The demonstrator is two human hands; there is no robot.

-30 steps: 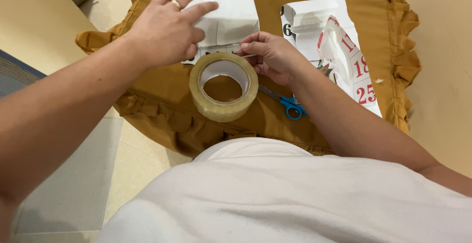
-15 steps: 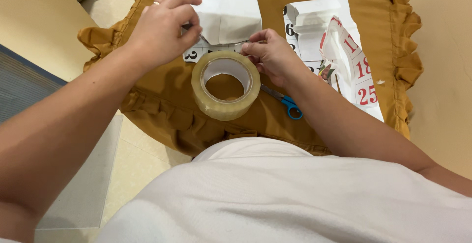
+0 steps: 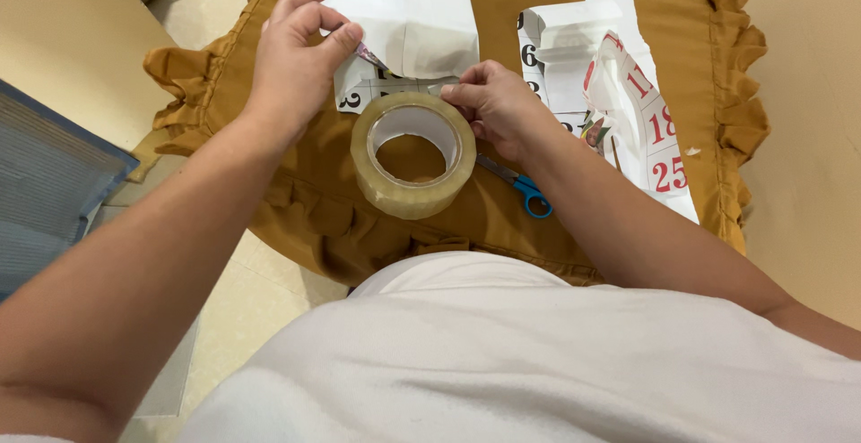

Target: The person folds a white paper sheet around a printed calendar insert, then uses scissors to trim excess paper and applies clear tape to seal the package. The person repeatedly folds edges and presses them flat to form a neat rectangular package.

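Left hand [image 3: 296, 62] sits in the upper left-middle of the frame, thumb and fingers pinched narrow on the corner of a white folded paper [image 3: 404, 13], right where a scrap of calendar sheet with black numerals pokes out from under it. Right hand [image 3: 493, 107] is just right of centre, fingers curled down and pressing on the lower edge of that same paper, and it looks like it's got the loose end of the tape under its fingertips, though I honestly can't tell if the tape is stuck down or just held. So both hands are closed-ish and busy, neither one spread wide.

Roll of clear packing tape [image 3: 413, 165] is dead centre, standing tilted on its edge just below the paper and touching the right hand's thumb side. You can see straight through the hole to the cloth.

Everything's lying on a mustard-yellow ruffled cushion [image 3: 682, 13] that fills the top half of the shot. Scissors with blue handles [image 3: 525, 190] are tucked under the right wrist, blades mostly hidden. Off to the upper right there's a pile of crumpled calendar pages [image 3: 619, 93] with red and black numbers, near the right forearm but not touching the paper being worked on. A blue-grey mat [image 3: 45, 192] shows at the left edge, well apart on the floor.
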